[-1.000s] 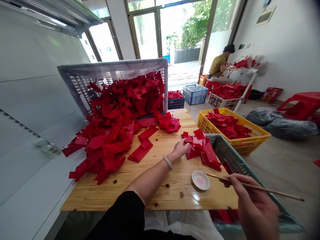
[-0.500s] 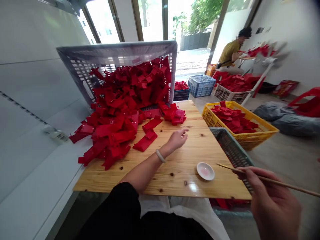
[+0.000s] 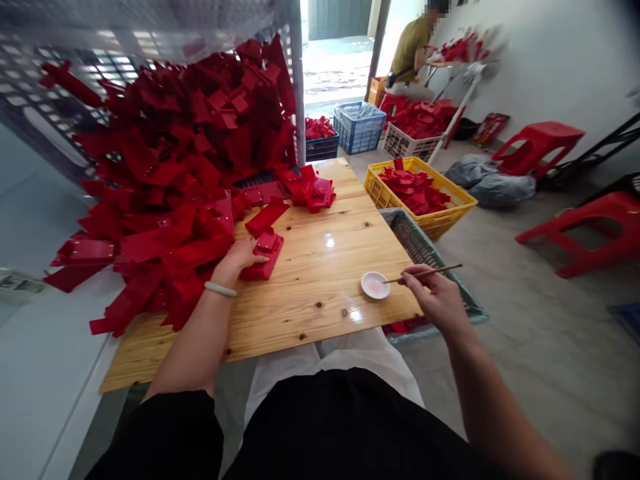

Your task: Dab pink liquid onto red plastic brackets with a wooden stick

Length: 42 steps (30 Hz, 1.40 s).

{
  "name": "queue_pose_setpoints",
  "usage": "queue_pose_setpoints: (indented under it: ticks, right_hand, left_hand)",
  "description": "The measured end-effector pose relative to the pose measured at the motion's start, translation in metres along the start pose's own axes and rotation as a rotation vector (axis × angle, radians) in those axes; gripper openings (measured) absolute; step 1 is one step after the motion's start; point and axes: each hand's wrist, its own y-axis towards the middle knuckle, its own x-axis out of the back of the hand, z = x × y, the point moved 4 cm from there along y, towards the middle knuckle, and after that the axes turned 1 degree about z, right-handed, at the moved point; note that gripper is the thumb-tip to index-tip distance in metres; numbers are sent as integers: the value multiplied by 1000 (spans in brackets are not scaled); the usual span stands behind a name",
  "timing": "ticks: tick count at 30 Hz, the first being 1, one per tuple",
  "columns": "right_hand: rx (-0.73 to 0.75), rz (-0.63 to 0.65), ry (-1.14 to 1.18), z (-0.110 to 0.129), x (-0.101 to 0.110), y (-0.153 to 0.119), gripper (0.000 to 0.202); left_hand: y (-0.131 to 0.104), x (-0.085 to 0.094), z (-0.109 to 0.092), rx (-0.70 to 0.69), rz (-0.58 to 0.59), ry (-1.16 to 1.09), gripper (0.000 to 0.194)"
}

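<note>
My left hand is at the edge of the red pile, its fingers closed over the near end of a flat red piece with a small raised block on it. Part of that piece is hidden by the fingers. In my right hand is a thin wooden brush, pinched between thumb and fingers. Its tip reaches the inside of a small white dish holding a pinkish liquid. Another flat red piece lies just beyond my left hand.
A tipped grey crate spills red pieces over the left of the wooden table. Beside the table's right edge are a green crate and a yellow crate. Red stools stand at right; a person sits farther back.
My left hand has moved left from over the bare tabletop onto the red piece. My right hand has brought the brush to the dish. The view has shifted right and down.
</note>
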Motion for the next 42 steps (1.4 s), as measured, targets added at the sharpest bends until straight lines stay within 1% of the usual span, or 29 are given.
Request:
queue_pose_setpoints:
  ticks: [3,6,9,12,16,18,21,23,26,30,33,37,42]
  right_hand:
    - [8,56,-17,-9,-13,-1,37]
    - [8,78,-49,-19,-19,-1,34]
    - [6,63,-81,-23,-17,0,34]
    - [28,65,-98,-19,-15,3,32]
    - [79,102,-143,-7,-18,6,23]
    - [95,126,-164,-2,-18,5,20]
    - [101,141,-180,2,-14,4,21]
    - [94,142,-190,2,-12,4,25]
    - [78,150,-214,0,-10,5,29]
    - [64,138,-240,2,-7,7,34]
    - [66,160,-247,6,-6,9,37]
    - [75,200,-261,12,-5,11,33]
    - [121,278,-243,20,-9,12,24]
  left_hand:
    - [-10,-12,5,70,102,-103,39]
    - [-30,-22,8,106,167,-245,36]
    - [-53,-32,10,124,185,-403,35]
    - [-76,-43,9,119,183,-555,33]
    - [-101,-58,2,125,235,-703,48]
    - [-112,-66,-5,165,293,-792,50]
    - [-124,-79,-16,245,382,-959,55]
    - [-129,-87,-23,267,395,-1023,64]
    - [-134,-93,-26,261,357,-1021,70]
    - [-141,-96,-25,216,364,-978,63]
    - [-147,-95,-25,187,361,-953,63]
    - [-155,-96,-29,176,339,-916,66]
    - [-164,-92,-31,171,274,-882,63]
